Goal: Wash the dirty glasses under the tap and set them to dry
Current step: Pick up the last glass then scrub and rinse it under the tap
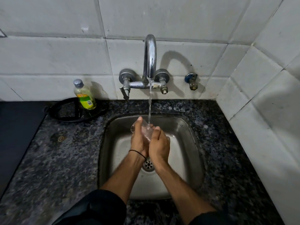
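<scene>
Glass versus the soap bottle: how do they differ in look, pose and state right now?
The glass is plain and colourless; the soap bottle carries a green-yellow label and grey cap. The glass lies tilted between the left hand and right hand under the running water; the soap bottle stands untouched on a black tray. Both are see-through.

We see a bench (pixel 65 151) of black stone, speckled all over with grey and white flecks, and in it a sink (pixel 186 132) of dull silver-grey steel under a shiny chrome tap (pixel 150 56); the glass (pixel 146 131) is clear, without colour. The wall tiles (pixel 48 54) are whitish grey with darker grout lines, and the small valve (pixel 191 80) has a blue part. The bottle (pixel 84 96) has a grey cap, pale yellow-green liquid and a green-and-yellow label, while the tray (pixel 53 114), the wrist band (pixel 138 153) and the sleeves (pixel 97 208) are black.
</scene>
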Demonstrator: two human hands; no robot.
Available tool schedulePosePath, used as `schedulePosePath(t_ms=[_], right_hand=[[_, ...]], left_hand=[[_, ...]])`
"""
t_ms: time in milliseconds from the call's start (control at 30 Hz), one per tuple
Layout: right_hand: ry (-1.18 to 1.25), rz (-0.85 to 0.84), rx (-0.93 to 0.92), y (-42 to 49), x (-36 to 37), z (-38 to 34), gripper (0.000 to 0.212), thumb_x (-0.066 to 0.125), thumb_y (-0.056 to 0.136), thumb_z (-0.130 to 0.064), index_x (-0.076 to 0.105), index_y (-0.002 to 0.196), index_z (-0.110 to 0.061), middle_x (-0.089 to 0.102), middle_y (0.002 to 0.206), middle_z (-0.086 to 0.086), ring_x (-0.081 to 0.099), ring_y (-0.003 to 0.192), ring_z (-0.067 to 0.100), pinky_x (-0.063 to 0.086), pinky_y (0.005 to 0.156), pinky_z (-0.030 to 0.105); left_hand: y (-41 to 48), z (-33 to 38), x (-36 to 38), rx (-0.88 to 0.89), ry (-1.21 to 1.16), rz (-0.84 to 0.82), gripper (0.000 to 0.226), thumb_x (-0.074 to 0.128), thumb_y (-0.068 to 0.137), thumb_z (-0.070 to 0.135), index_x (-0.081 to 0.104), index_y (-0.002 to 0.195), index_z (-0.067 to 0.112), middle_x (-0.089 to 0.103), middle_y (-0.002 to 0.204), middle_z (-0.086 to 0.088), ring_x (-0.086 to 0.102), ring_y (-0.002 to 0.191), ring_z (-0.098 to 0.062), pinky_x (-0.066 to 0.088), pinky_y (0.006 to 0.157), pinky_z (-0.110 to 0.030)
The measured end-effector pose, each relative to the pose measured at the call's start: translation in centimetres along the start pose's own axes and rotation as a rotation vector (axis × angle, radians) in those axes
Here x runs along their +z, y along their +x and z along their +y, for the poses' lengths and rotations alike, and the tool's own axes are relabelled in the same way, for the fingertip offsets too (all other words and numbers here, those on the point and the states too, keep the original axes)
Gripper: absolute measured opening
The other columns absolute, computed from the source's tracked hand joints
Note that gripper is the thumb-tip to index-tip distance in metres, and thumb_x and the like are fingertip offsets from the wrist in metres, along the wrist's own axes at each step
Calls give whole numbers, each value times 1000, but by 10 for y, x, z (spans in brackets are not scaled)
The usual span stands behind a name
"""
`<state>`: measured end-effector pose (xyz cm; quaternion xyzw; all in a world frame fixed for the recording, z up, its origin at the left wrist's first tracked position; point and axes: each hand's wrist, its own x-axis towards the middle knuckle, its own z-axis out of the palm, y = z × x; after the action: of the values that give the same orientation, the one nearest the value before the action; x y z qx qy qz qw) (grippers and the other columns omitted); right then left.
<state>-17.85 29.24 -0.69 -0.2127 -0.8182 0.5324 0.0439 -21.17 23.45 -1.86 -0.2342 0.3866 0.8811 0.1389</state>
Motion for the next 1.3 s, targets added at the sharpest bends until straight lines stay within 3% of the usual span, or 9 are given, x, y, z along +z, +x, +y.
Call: schedulePosePath(t_ms=[100, 300, 433, 667, 833, 900, 1067, 1200, 1300], right_hand=[[-128, -26, -234, -6, -5, 8, 55, 19, 102, -48, 56, 136, -26, 55, 129, 4, 49, 124, 21, 45, 104, 43], [-559, -313, -599, 10, -6, 0, 56, 20, 104, -35, 19, 159, -22, 16, 167, -2, 8, 153, 12, 4, 125, 39], [-481, -99, -629, 22, -10, -20, 32, 36, 103, -39, 56, 96, -15, 58, 97, 5, 52, 92, 19, 44, 93, 38], [-338, -43, -622, 31, -6, -31, 57, 58, 99, -38, 30, 52, -22, 33, 47, -6, 33, 44, 13, 26, 53, 26], [-320, 76, -938, 34, -17, -13, 44, 59, 98, -28, 47, 57, -17, 43, 49, -1, 42, 47, 18, 41, 77, 25], [-379, -106, -807, 39, -24, -22, 46, 53, 102, -34, 49, 59, -18, 53, 54, 1, 51, 54, 20, 44, 95, 30], [-529, -428, -463, 31, -30, -58, 36, 45, 101, -40, 67, 94, -12, 72, 90, 9, 68, 85, 27, 53, 80, 40], [-899, -670, -761, 28, -38, -56, 21, 47, 97, -19, 57, 114, -11, 69, 103, 8, 63, 107, 28, 28, 112, 51], [-1100, -805, -940, 31, -51, -45, 49, 49, 85, -2, 50, 132, -18, 67, 115, 5, 56, 124, 25, -5, 121, 58]], left_hand=[[-4, 4, 0, -49, 112, -83, 69, 37, 88, 76, 66, 80, 14, 65, 79, -9, 66, 80, -22, 53, 85, -35], [-4, 5, -7, -112, 72, -62, 78, 13, 97, 69, 62, 129, 16, 71, 119, -12, 60, 117, -24, 40, 108, -38], [-7, 12, -5, 11, 331, -47, 64, 20, 104, 56, 70, 97, 18, 77, 80, -3, 70, 84, -16, 55, 71, -29], [-14, 10, -6, -91, 189, -72, 42, 40, 101, 40, 65, 81, 14, 66, 71, -5, 67, 63, -15, 53, 58, -28], [-9, 15, -15, -392, 98, 55, 35, 58, 93, 39, 64, 75, 10, 64, 72, -6, 62, 66, -18, 54, 62, -27], [0, 18, -16, -278, 77, 40, 31, 53, 95, 35, 62, 76, 13, 65, 64, -2, 63, 57, -14, 52, 59, -25], [11, 20, -19, -96, 16, -39, 30, 51, 93, 33, 70, 78, 17, 62, 84, -5, 57, 79, -17, 42, 72, -33], [15, 31, -23, -245, 124, -38, 33, 49, 96, 33, 71, 84, 12, 64, 84, -8, 65, 78, -21, 59, 63, -32], [17, 42, -23, -332, 289, 30, 30, 47, 101, 37, 65, 98, 12, 70, 77, -8, 66, 63, -20, 58, 52, -31]])
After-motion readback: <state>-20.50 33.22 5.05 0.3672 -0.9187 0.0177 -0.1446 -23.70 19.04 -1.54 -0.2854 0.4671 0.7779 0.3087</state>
